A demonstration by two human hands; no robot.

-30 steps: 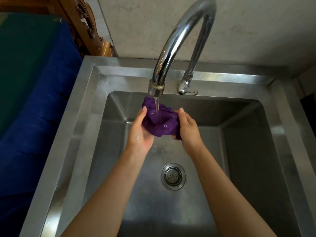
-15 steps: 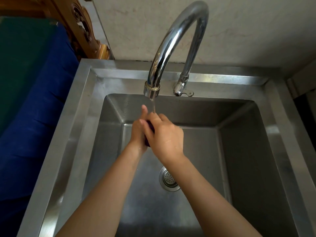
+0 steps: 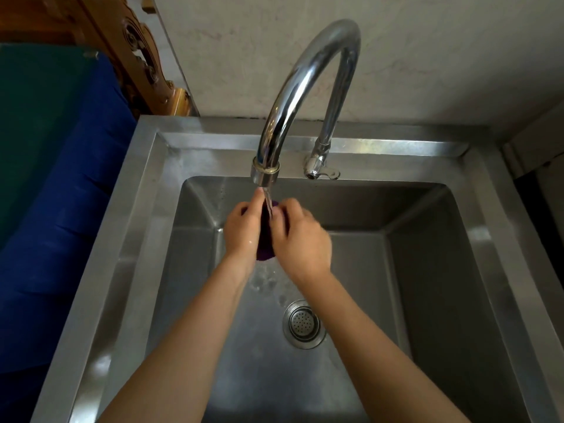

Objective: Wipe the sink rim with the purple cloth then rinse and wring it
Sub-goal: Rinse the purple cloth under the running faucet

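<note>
Water from the curved chrome faucet (image 3: 305, 87) runs onto the bunched purple cloth (image 3: 265, 250), which is squeezed between the left hand (image 3: 244, 230) and right hand (image 3: 300, 239). Both curl tightly around it above the stainless steel sink (image 3: 146, 209) basin. An uneven squeeze could drop the sodden wad, or splash the rim.
</note>
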